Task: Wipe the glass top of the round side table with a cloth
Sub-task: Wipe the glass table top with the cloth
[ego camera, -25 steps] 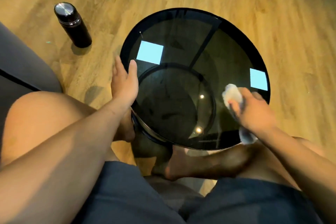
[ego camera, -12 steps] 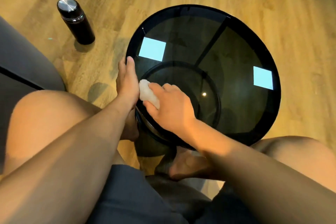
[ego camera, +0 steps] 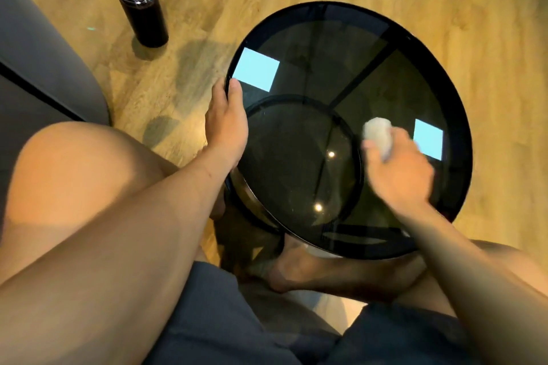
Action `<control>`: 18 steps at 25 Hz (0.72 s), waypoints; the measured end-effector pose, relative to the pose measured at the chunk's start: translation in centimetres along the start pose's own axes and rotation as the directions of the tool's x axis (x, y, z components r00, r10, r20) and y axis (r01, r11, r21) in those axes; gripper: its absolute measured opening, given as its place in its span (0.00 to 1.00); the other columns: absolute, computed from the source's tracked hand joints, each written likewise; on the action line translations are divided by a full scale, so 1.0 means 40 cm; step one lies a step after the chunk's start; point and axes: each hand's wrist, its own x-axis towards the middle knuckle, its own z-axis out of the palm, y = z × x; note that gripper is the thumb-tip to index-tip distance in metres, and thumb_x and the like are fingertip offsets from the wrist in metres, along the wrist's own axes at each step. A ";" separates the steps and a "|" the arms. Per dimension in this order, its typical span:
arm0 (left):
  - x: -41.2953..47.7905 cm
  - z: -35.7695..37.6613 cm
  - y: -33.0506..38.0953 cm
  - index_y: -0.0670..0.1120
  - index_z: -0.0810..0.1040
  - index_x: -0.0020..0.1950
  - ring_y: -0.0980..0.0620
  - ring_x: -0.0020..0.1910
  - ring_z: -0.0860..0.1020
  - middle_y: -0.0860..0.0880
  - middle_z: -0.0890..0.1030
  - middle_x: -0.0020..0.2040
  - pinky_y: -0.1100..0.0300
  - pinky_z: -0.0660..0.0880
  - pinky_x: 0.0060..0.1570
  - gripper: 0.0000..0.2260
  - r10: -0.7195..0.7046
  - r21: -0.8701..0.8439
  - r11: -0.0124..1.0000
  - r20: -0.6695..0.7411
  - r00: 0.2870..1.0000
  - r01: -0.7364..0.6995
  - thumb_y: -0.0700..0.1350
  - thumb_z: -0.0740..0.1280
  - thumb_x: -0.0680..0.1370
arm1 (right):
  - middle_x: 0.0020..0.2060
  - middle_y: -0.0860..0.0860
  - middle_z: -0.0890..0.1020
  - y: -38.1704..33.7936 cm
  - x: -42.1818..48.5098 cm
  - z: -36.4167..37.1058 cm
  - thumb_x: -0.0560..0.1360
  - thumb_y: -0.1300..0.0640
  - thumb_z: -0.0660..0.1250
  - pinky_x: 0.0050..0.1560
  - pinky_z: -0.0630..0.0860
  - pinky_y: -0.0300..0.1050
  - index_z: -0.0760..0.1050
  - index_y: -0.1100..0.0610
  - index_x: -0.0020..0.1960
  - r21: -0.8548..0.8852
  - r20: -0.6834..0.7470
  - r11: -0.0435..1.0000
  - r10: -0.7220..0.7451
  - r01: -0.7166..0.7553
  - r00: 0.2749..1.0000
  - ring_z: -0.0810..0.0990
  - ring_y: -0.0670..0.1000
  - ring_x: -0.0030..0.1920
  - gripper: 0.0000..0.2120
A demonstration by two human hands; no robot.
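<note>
The round side table has a black rim and a dark smoked-glass top that mirrors two bright ceiling lights. My right hand grips a bunched white cloth and presses it on the glass right of centre. My left hand holds the table's left rim, thumb on the glass and fingers curled over the edge.
A black flask with a steel lid stands on the wooden floor at the far left. A grey sofa edge runs along the left. My bare knees and a foot sit close under the table's near edge.
My right hand has swept the cloth from the glass's left side, beside my left hand, across to the right. My left hand stays on the rim. The camera view shifted slightly.
</note>
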 end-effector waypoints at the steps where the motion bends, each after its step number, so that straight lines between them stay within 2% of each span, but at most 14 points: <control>1: 0.001 -0.001 0.000 0.55 0.60 0.78 0.50 0.74 0.64 0.52 0.64 0.77 0.57 0.61 0.69 0.22 -0.006 -0.012 1.000 0.003 1.000 0.006 0.57 0.49 0.84 | 0.52 0.59 0.79 -0.100 -0.025 0.004 0.77 0.39 0.58 0.49 0.73 0.53 0.70 0.54 0.63 0.025 0.010 0.996 -0.091 0.091 0.996 0.79 0.64 0.53 0.23; 3: 0.008 -0.008 -0.003 0.55 0.61 0.78 0.49 0.73 0.66 0.50 0.66 0.76 0.55 0.62 0.71 0.22 -0.014 -0.029 0.999 0.011 1.000 0.014 0.58 0.50 0.84 | 0.50 0.56 0.78 -0.272 -0.102 0.009 0.77 0.36 0.57 0.46 0.72 0.50 0.70 0.52 0.65 0.129 0.044 0.952 -0.285 0.277 0.958 0.78 0.59 0.50 0.25; 5: 0.009 -0.013 -0.001 0.54 0.61 0.78 0.48 0.72 0.67 0.49 0.68 0.75 0.49 0.64 0.72 0.22 -0.003 -0.024 1.000 0.033 0.999 0.004 0.57 0.51 0.84 | 0.49 0.53 0.76 -0.338 -0.191 0.002 0.77 0.36 0.58 0.41 0.70 0.46 0.69 0.51 0.67 0.269 0.060 0.876 -0.431 0.401 0.900 0.77 0.54 0.47 0.25; 7: 0.004 -0.011 -0.004 0.54 0.60 0.78 0.48 0.73 0.66 0.49 0.66 0.76 0.49 0.63 0.72 0.22 -0.010 -0.024 1.000 0.030 0.999 0.011 0.56 0.51 0.84 | 0.47 0.52 0.75 -0.270 -0.255 -0.018 0.76 0.38 0.60 0.39 0.73 0.45 0.69 0.50 0.68 0.398 0.105 0.778 -0.565 0.486 0.818 0.77 0.53 0.44 0.25; 8: 0.003 -0.009 -0.006 0.55 0.59 0.78 0.48 0.74 0.65 0.49 0.65 0.77 0.52 0.62 0.72 0.22 -0.012 -0.021 1.000 0.021 1.000 0.012 0.56 0.51 0.84 | 0.47 0.52 0.76 -0.192 -0.269 -0.019 0.75 0.39 0.61 0.38 0.76 0.47 0.70 0.50 0.67 0.394 0.103 0.737 -0.629 0.549 0.771 0.79 0.54 0.43 0.24; 9: 0.003 -0.005 -0.006 0.55 0.59 0.78 0.48 0.74 0.65 0.50 0.65 0.77 0.55 0.62 0.70 0.22 -0.017 -0.018 1.000 0.014 1.000 0.017 0.56 0.51 0.84 | 0.46 0.52 0.77 -0.097 -0.262 -0.022 0.75 0.40 0.62 0.36 0.77 0.48 0.72 0.50 0.65 0.338 0.088 0.737 -0.644 0.586 0.760 0.80 0.55 0.41 0.22; 10: 0.003 -0.002 -0.004 0.54 0.60 0.78 0.49 0.74 0.65 0.50 0.65 0.77 0.57 0.62 0.67 0.22 -0.020 -0.013 1.000 0.008 1.000 0.020 0.56 0.50 0.84 | 0.46 0.52 0.77 0.003 -0.235 -0.025 0.74 0.41 0.62 0.36 0.78 0.49 0.72 0.48 0.63 0.238 0.099 0.800 -0.584 0.551 0.806 0.81 0.57 0.41 0.20; 12: 0.007 0.000 -0.005 0.54 0.61 0.77 0.49 0.73 0.66 0.50 0.66 0.76 0.56 0.63 0.66 0.21 -0.018 -0.008 1.000 -0.011 1.000 0.018 0.56 0.51 0.84 | 0.47 0.53 0.77 0.165 -0.145 -0.051 0.74 0.40 0.60 0.41 0.75 0.51 0.70 0.46 0.59 0.026 0.187 0.959 -0.283 0.283 0.941 0.80 0.61 0.44 0.17; 14: 0.014 0.000 -0.006 0.55 0.62 0.77 0.48 0.72 0.66 0.50 0.66 0.76 0.56 0.64 0.65 0.21 -0.016 -0.003 1.000 -0.015 1.000 0.016 0.57 0.51 0.84 | 0.47 0.60 0.79 0.232 -0.076 -0.067 0.74 0.42 0.60 0.43 0.70 0.51 0.69 0.50 0.57 -0.062 0.176 0.997 -0.043 0.054 0.983 0.78 0.64 0.46 0.16; 16: 0.009 0.002 -0.004 0.55 0.61 0.77 0.49 0.73 0.65 0.50 0.65 0.76 0.57 0.63 0.65 0.21 -0.007 -0.007 1.000 -0.010 1.000 0.007 0.56 0.50 0.84 | 0.46 0.61 0.80 0.159 -0.076 -0.070 0.76 0.42 0.59 0.43 0.69 0.50 0.70 0.52 0.56 -0.007 0.101 1.000 0.007 -0.006 0.995 0.79 0.64 0.47 0.16; 18: 0.006 0.005 0.000 0.55 0.60 0.78 0.49 0.74 0.64 0.50 0.64 0.77 0.58 0.62 0.65 0.21 -0.007 -0.009 1.000 -0.011 1.000 0.006 0.56 0.50 0.85 | 0.46 0.57 0.80 0.018 -0.136 -0.035 0.76 0.39 0.57 0.43 0.70 0.49 0.72 0.51 0.57 0.072 0.110 0.988 -0.144 0.137 0.983 0.80 0.62 0.47 0.19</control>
